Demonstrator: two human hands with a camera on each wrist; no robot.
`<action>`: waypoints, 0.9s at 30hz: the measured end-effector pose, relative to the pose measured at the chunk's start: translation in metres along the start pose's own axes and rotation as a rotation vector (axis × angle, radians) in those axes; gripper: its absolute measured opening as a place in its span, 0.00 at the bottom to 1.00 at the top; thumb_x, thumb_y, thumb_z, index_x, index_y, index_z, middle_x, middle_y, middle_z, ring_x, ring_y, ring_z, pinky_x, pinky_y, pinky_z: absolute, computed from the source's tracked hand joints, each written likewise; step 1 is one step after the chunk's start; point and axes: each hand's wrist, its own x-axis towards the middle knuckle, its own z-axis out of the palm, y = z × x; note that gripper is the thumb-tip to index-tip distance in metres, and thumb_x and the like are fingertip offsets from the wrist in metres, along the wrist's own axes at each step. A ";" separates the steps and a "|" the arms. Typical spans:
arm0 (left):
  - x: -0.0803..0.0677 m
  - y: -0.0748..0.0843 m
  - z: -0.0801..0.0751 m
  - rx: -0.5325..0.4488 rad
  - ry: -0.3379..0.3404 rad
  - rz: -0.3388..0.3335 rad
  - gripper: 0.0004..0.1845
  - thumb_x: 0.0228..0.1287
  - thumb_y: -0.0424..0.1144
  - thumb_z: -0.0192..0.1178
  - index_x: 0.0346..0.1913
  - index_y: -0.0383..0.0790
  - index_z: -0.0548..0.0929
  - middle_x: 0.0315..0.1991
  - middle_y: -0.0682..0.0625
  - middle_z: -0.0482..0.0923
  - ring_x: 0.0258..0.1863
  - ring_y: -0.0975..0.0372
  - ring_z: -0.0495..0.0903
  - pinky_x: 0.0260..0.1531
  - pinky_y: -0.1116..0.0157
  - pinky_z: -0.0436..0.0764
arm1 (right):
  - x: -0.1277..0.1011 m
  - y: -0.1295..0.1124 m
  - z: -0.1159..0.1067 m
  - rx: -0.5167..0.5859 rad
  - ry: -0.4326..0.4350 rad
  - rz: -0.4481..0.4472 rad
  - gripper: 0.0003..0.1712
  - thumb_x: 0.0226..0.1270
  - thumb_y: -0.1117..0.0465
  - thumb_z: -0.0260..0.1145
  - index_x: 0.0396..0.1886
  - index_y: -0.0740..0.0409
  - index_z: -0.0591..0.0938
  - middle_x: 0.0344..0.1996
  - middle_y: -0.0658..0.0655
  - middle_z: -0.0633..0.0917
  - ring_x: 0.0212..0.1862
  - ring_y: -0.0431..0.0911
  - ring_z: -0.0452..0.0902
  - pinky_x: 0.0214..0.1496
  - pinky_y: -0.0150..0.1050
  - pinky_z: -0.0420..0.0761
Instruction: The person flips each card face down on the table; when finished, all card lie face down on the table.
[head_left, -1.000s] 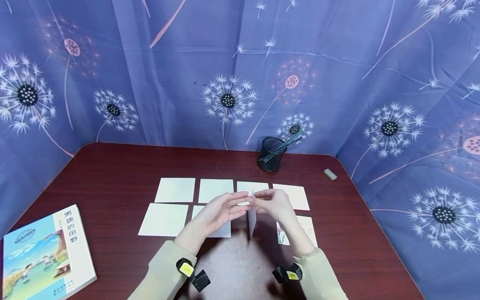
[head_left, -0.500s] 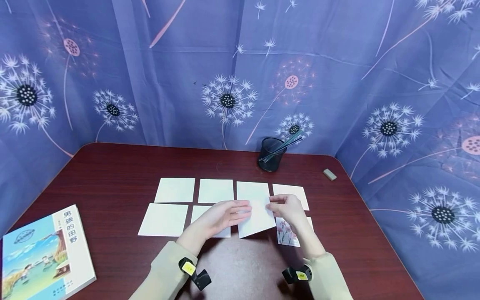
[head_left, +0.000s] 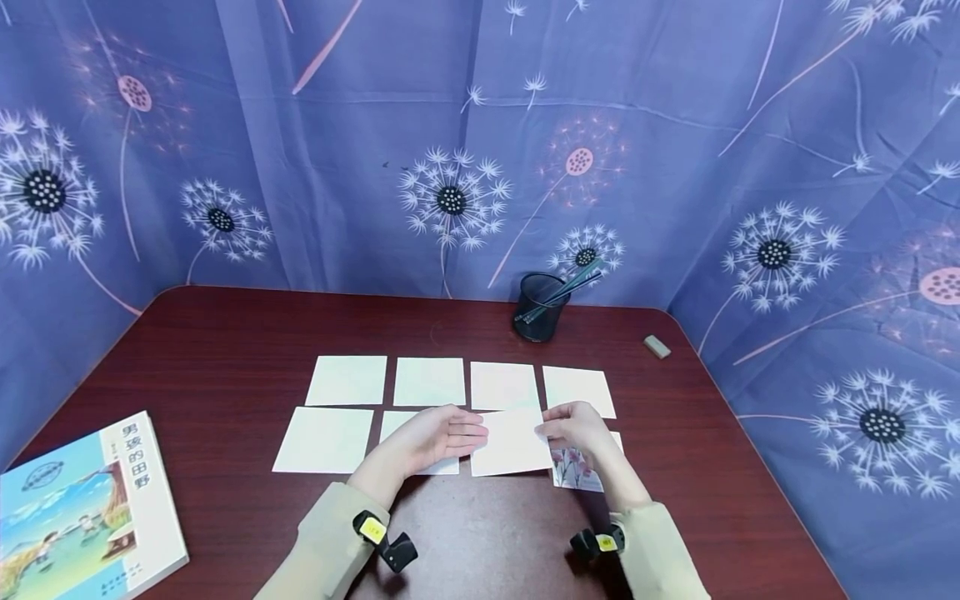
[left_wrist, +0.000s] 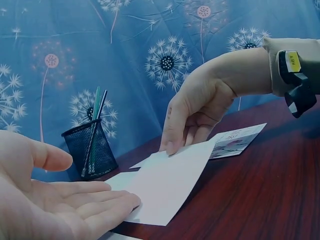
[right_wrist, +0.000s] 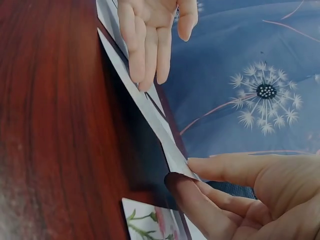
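Note:
A blank white card [head_left: 513, 446] is pinched at its right edge between the thumb and fingers of my right hand [head_left: 581, 429]. In the right wrist view the card slants just above the table, its underside in shadow. My left hand [head_left: 431, 442] lies palm turned inward with fingers straight, the fingertips right at the card's left edge. Under my right wrist is a card with pink flowers [head_left: 573, 469], partly covered by the hand. Another white card [head_left: 401, 422] is half hidden behind my left hand.
Several white cards [head_left: 348, 381] lie in a row behind the hands, with one more [head_left: 324, 440] at front left. A black mesh pen cup [head_left: 538, 312] and a small eraser [head_left: 657, 347] stand farther back. A thick book [head_left: 97, 508] lies at left.
The held card has turned from edge-on to nearly flat and come down toward the front row. My right hand moved right and down; the left hand drew back slightly from it.

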 end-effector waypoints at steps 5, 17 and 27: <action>0.001 -0.001 0.001 -0.007 0.032 -0.018 0.26 0.71 0.35 0.40 0.64 0.18 0.63 0.64 0.25 0.66 0.65 0.41 0.68 0.66 0.52 0.68 | -0.001 0.003 -0.001 -0.011 -0.022 -0.004 0.19 0.57 0.70 0.67 0.46 0.79 0.78 0.35 0.67 0.86 0.37 0.55 0.86 0.43 0.48 0.86; -0.001 -0.002 0.003 0.034 0.045 -0.004 0.26 0.73 0.35 0.36 0.64 0.16 0.63 0.63 0.24 0.65 0.64 0.40 0.68 0.66 0.51 0.67 | -0.002 0.004 -0.010 0.009 -0.079 -0.025 0.18 0.59 0.70 0.65 0.46 0.81 0.79 0.31 0.63 0.87 0.31 0.44 0.84 0.40 0.43 0.86; 0.008 0.000 0.029 -0.002 0.025 0.024 0.26 0.73 0.35 0.38 0.66 0.19 0.61 0.65 0.25 0.64 0.66 0.40 0.66 0.68 0.52 0.65 | -0.004 0.006 -0.045 -0.098 -0.075 -0.034 0.21 0.57 0.66 0.69 0.47 0.78 0.80 0.34 0.61 0.87 0.32 0.42 0.84 0.42 0.41 0.86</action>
